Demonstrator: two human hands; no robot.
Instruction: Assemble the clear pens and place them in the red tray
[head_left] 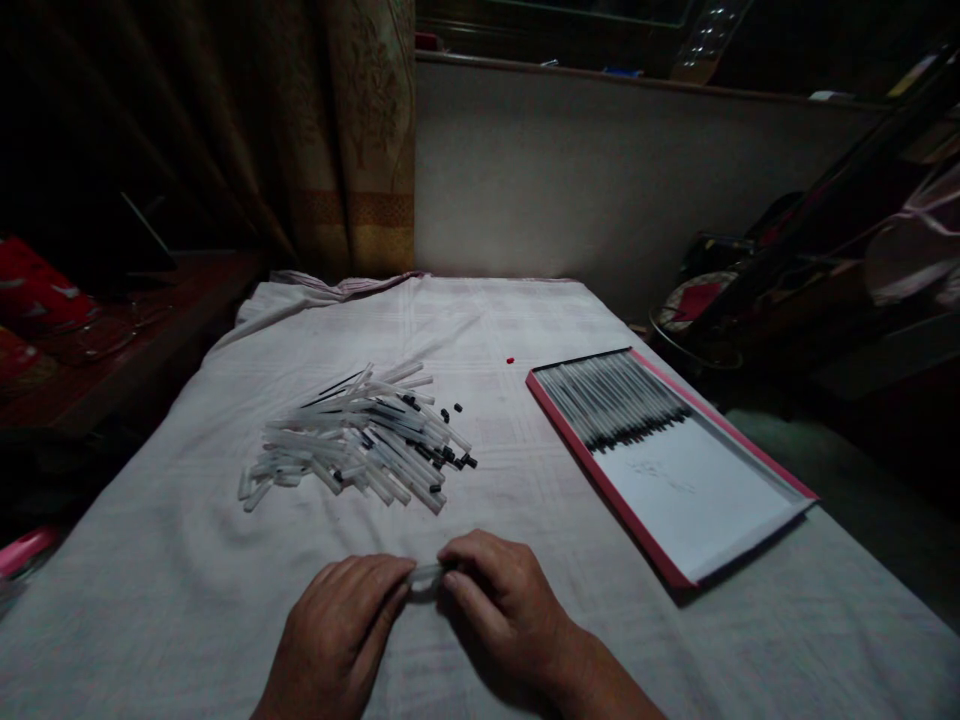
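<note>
Between my two hands, low over the cloth, is a clear plastic pen (425, 575), its ends hidden by my fingers. My left hand (341, 625) pinches one end and my right hand (510, 605) pinches the other. Beyond them lies a loose pile of clear pen barrels and caps (360, 435), with thin dark refills and small black plugs (461, 460) among them. To the right, a shallow tray with a red rim (626, 520) holds a row of pens (615, 395) side by side, their dark ends towards me.
A pale checked cloth (495, 510) covers the bed-like surface. A tiny red piece (510, 360) lies behind the tray's left corner. A curtain (360, 140) and a wall (562, 180) stand at the back. A dark red side table (150, 320) is at left.
</note>
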